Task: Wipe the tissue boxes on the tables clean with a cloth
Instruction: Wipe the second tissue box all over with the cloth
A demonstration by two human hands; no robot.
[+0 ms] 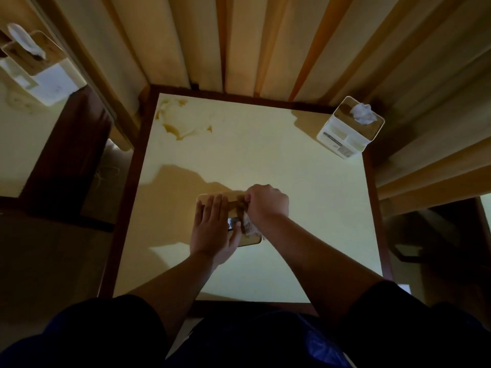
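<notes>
Tissue box (212, 199) sits mid-counter (305, 208) under both hands. Left hand (212, 229) flat, fingers straight, pinning the lid. Right hand (265, 203) grip clamped on cloth (248, 229). Best: short firm strokes, keep box braced.

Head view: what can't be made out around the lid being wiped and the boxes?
- Lid: mostly covered by the left hand and right hand; only its edges show.
- Cloth: bunched under the right hand; its extent and the grip are hidden.
- Tissue box: front label too small to read.
- Second tissue box: on the neighbouring table, partly cut off by the left edge.
</notes>
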